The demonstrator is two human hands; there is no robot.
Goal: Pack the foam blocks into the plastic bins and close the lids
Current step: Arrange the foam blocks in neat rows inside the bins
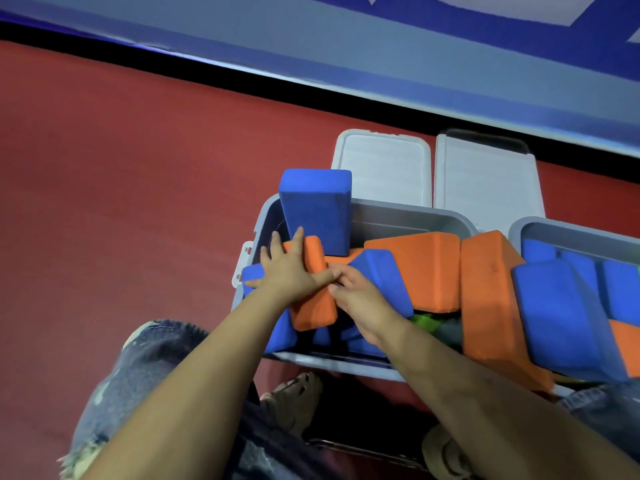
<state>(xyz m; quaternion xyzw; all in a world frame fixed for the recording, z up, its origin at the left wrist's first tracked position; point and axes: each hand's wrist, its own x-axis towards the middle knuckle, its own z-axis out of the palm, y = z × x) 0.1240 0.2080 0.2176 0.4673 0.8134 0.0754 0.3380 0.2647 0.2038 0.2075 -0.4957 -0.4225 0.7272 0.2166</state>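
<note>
My left hand (287,268) lies flat with fingers spread on an orange foam block (313,292) in the grey bin (415,216) on the red floor (121,202), while my right hand (360,299) curls its fingers round the same block's edge beside a tilted blue block (381,278). A tall blue block (317,209) stands upright in the bin's far left corner. A second bin (571,233) of blocks sits just to the right, and two lids (384,168) lie open behind them.

Blue (317,209) and orange blocks (313,285), grey bin (415,213), red floor (121,185).
</note>
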